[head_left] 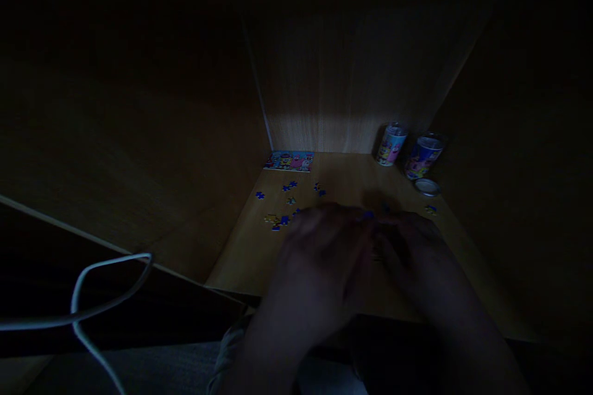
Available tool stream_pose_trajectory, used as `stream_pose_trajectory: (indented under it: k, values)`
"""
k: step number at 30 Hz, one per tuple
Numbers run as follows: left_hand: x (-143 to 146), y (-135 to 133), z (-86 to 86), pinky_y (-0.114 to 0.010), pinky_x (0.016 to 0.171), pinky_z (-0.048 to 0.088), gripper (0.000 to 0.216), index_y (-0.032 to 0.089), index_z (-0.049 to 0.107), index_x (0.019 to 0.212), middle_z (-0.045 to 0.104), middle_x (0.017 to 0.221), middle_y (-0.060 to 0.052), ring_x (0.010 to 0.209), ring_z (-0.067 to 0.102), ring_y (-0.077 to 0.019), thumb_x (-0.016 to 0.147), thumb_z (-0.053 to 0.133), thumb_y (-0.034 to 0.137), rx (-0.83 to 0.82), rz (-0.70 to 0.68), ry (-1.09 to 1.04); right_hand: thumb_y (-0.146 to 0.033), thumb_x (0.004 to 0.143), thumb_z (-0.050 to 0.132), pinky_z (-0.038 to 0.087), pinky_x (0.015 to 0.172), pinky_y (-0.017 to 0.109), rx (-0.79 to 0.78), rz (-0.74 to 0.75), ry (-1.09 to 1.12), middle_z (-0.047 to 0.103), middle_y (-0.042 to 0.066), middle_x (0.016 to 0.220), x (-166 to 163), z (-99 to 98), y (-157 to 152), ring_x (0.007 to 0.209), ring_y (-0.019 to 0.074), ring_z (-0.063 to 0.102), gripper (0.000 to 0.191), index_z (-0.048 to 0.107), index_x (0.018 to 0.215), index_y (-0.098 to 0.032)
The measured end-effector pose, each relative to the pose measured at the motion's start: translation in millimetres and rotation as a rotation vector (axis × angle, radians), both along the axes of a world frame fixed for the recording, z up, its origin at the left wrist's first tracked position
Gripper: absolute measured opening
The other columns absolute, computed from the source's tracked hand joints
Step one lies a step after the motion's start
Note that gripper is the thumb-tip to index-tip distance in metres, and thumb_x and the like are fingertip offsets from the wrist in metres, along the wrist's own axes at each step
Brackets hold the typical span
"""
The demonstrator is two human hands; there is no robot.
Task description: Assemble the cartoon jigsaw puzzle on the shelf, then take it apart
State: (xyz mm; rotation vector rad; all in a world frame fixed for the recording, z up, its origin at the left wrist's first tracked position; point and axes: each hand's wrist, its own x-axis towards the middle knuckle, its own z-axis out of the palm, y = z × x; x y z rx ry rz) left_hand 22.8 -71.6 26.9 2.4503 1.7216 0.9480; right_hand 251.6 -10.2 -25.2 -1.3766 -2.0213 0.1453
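Before you, in dim light, is a pale wooden surface [345, 170] with loose puzzle pieces [284, 220] in blue and yellow scattered over its left half, some touching or overlapping. At your far left a colourful cartoon picture [290, 161] lies flat, while at your far right stand a light-blue and pink can [391, 147] and, just beside it, a darker blue can [421, 158]. Nearer you on the right lie a round lid [427, 187] and a small yellow-and-blue cluster [430, 210].

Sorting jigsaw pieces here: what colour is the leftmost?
The leftmost piece is blue; head view.
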Motion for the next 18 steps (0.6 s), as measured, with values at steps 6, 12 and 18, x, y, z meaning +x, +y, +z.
stream_pose_trajectory:
  k: [6,12,18]
  values:
    - [-54.0,73.7,-19.9,-0.061,0.139,0.032,0.064,0.012,0.052,0.166,0.045,0.178,-0.023,0.171,0.033,-0.0410,0.115,0.050,0.051,-0.237,0.225,0.059,-0.038,0.109,0.062,0.055,0.111,0.055,0.013,-0.010,-0.036,0.076,0.014,0.130,-1.9,-0.5,2.0,0.125,0.0344,0.068,0.026,0.071,0.128,-0.023]
    - [-56.5,73.3,-25.1,-0.072,0.139,0.017,0.073,0.019,0.038,0.177,0.030,0.185,-0.019,0.175,0.017,-0.0421,0.116,0.042,0.060,-0.395,0.300,0.065,-0.038,0.110,0.063,0.055,0.110,0.053,0.003,-0.015,-0.046,0.076,0.013,0.130,-2.0,-0.7,1.6,0.125,0.0339,0.068,0.027,0.071,0.130,-0.023]
    - [-50.3,77.0,-21.4,-0.067,0.140,0.016,0.073,0.022,0.038,0.177,0.036,0.184,-0.015,0.175,0.022,-0.0393,0.117,0.034,0.063,-0.454,0.308,0.105,-0.043,0.110,0.063,0.055,0.111,0.055,0.007,-0.003,-0.050,0.076,0.013,0.131,1.3,-4.2,3.0,0.127,0.0357,0.068,0.030,0.070,0.132,-0.024]
